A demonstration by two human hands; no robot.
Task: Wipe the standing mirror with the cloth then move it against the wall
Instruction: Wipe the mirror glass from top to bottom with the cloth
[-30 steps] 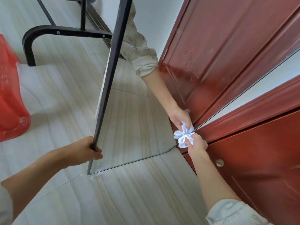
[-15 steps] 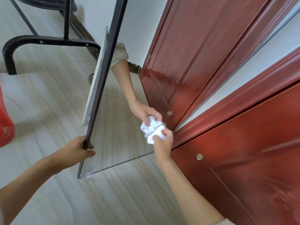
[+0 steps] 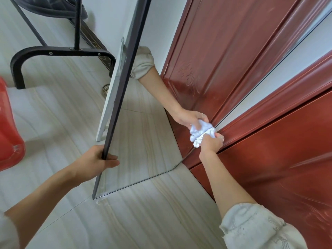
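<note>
Right hand [image 3: 211, 145] presses crumpled white cloth [image 3: 202, 134] on dark-framed standing mirror [image 3: 143, 141].
Left hand [image 3: 95, 163] grips frame edge; red wooden door [image 3: 269, 159] right, black metal rack [image 3: 59, 53] far left, red plastic bin [image 3: 9, 126] left.

So the mirror [image 3: 143, 141] stands on the floor [image 3: 143, 221], with the door [image 3: 269, 159] right beside it on the right. Left hand [image 3: 93, 164] is on its left edge, right hand [image 3: 212, 144] has the cloth [image 3: 203, 133] against the glass on the right side. Metal stand [image 3: 59, 53] sits behind-left, a bin [image 3: 9, 132] at far left.
</note>
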